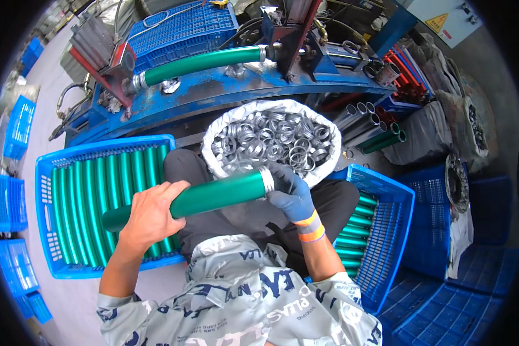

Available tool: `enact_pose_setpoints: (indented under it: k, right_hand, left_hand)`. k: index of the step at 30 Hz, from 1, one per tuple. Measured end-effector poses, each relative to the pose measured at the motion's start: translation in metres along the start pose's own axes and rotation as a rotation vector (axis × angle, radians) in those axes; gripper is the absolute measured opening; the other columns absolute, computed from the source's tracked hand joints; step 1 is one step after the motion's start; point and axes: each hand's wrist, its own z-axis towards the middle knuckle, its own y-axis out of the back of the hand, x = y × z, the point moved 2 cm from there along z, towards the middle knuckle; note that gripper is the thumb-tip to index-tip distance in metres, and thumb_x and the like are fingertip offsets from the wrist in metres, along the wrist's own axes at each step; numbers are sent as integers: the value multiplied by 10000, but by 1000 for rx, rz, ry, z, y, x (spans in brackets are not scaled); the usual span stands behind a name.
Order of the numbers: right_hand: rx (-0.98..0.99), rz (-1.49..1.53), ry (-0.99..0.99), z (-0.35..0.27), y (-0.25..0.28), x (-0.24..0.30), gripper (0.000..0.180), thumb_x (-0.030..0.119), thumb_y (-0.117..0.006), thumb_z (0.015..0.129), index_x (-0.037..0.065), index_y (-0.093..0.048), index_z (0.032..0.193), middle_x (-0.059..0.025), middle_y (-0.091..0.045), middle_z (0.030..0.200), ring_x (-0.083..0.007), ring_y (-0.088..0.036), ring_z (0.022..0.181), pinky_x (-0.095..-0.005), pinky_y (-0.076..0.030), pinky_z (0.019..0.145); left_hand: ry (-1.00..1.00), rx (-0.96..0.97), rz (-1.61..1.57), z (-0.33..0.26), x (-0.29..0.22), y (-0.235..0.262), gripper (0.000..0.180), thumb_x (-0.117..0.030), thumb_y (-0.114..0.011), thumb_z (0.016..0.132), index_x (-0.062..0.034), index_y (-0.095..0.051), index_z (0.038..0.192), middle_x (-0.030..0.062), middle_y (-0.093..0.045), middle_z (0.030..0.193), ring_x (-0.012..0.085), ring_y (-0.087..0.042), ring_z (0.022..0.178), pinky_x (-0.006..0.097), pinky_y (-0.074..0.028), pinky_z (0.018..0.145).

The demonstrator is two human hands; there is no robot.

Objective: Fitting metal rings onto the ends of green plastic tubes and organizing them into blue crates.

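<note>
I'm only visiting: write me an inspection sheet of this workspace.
Surface: blue metal machine bench, dark-stained, with a curved green tube mounted along it.
Job's things: glossy straight green tube, silver metal ring at its right end; round white sack of loose silver rings; blue plastic crates of green tubes on both sides.
Clutter: crumpled silvery scraps on the bench.
Hands: bare left hand around the tube; blue-gloved right hand at its ringed end.
Cables: curved hose at the bench's left end.
Surroundings: more blue crates at far left; pale cabinet with yellow warning triangle, upper right.
</note>
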Motion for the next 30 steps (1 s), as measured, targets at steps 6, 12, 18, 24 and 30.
enact_pose_setpoints:
  k: [6,12,18,24,30]
  right_hand:
    - [-42,-252,-171,1,12,-1,789,40,-881,954,-101,-529,1646,-123,-732,1457,-176,-694,1297,-343,-560,1119]
    - [96,-231,-60,33,30,13,780,-33,-737,962,-35,-493,1702,-141,-669,1563,-189,-667,1368,-365,-535,1173]
    - [-16,-1311,-12,42,134,-14,496,213,-778,949,139,-779,1440,-174,-754,1451,-337,-739,1325,-488,-569,1149]
    - [113,-1913,-201,32,150,-66,272,340,-800,927,215,-842,1166,-175,-773,1368,-365,-797,1114,-528,-606,1028]
    - [-269,-634,-87,13,127,-73,485,473,-772,1053,78,-750,1333,-210,-749,1442,-339,-766,1244,-523,-631,1019]
  left_hand:
    - [-24,-39,21,-2,3,-15,670,-85,-814,691,-95,-713,1353,134,-740,1036,397,-739,980,517,-589,833]
    - [33,-157,-70,-2,2,-36,662,-103,-851,735,-85,-707,1381,138,-765,1098,373,-763,1014,465,-614,890]
    - [207,-447,-959,-14,15,-21,641,-119,-887,888,34,-620,1451,100,-744,1111,215,-727,1011,403,-594,942]
    - [181,-685,-1576,-9,18,-54,583,-490,-628,1161,-6,-570,1481,201,-735,1274,302,-710,1166,442,-559,1067]
    - [343,-797,-1925,-17,21,-85,509,-505,-662,1156,-54,-650,1393,194,-748,1357,316,-716,1282,466,-579,1110]
